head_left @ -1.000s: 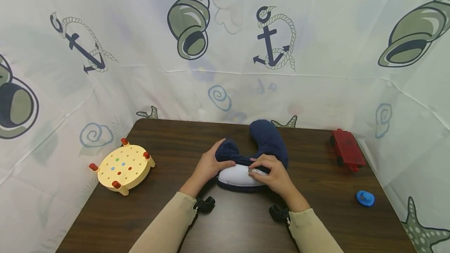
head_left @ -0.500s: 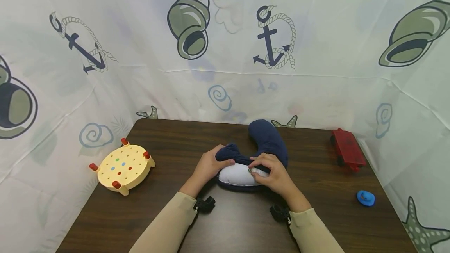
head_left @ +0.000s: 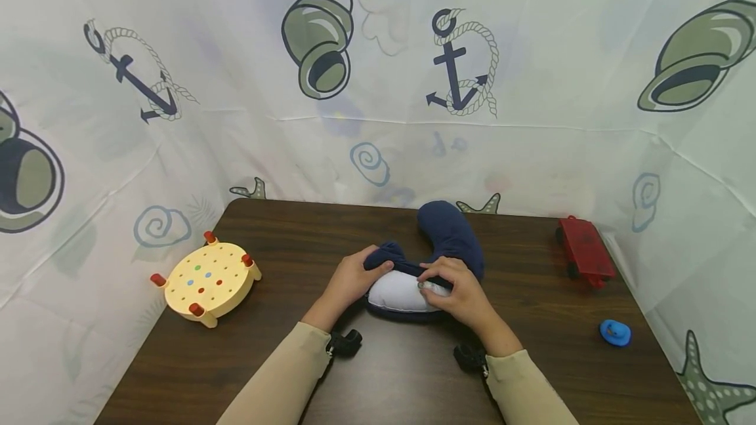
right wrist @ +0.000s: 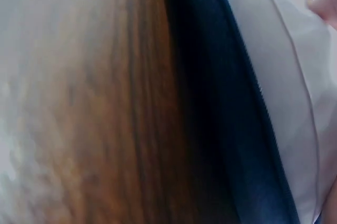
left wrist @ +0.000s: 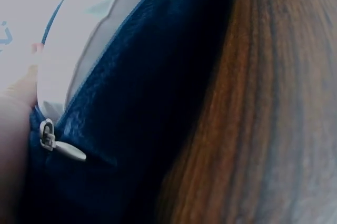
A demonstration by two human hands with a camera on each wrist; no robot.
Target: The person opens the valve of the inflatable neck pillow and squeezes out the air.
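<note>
A navy U-shaped neck pillow (head_left: 451, 235) lies on the table with its cover unzipped along the near side. White inner lining (head_left: 396, 294) bulges out of the slit. My left hand (head_left: 351, 281) grips the pillow's left end, thumb over the bunched navy cloth. On the right, my right hand (head_left: 463, 294) has its thumb and fingers curled in at the slit's edge, pinching there; a tiny shiny spot shows at the fingertips, and I cannot tell what it is. In the left wrist view, a metal zipper pull (left wrist: 68, 150) hangs at the end of the slit.
A yellow round toy stool (head_left: 207, 281) lies legs up at the left. At the right are a red toy cart (head_left: 585, 251) and a blue rubber duck (head_left: 615, 332). A sea-patterned cloth (head_left: 390, 84) hangs behind the brown table (head_left: 307, 228).
My left fingers have come down a little, and the navy cloth at the pillow's left end has bunched and flattened. My right hand has hardly moved.
</note>
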